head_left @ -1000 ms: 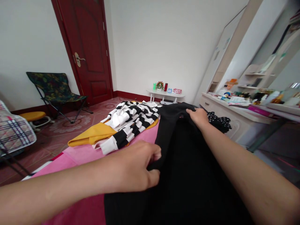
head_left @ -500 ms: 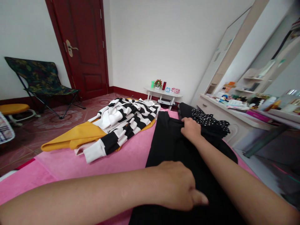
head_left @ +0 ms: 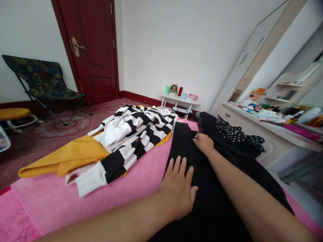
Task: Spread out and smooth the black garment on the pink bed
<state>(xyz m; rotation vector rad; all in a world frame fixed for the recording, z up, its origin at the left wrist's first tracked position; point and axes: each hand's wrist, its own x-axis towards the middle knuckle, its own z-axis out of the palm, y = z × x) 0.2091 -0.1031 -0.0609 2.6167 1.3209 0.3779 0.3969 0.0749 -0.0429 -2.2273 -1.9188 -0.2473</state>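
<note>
A black garment [head_left: 185,143], flat and smooth with a straight far edge, lies over the pink bedspread [head_left: 141,185]; its exact kind I cannot make out. My left hand [head_left: 178,191] rests palm down on its left part, fingers spread. Near the far right edge, my right hand [head_left: 204,143] has its fingers curled onto the cloth, gripping it. To the left lie a black-and-white striped hooded top [head_left: 136,131] and a mustard-yellow garment [head_left: 75,153] partly under it. Beyond my right hand is a black polka-dot garment [head_left: 237,136] with ruffles.
A low white table [head_left: 176,97] with small items stands by the far wall. On the right is a cluttered dresser [head_left: 272,129]. A folding camouflage chair [head_left: 47,84] and a yellow stool [head_left: 15,113] stand on the left, near a red door [head_left: 97,64].
My left hand has gone from curled fingers with the thumb out to lying flat and spread, farther up and left on the black garment. My right hand keeps its grip at the far edge.
</note>
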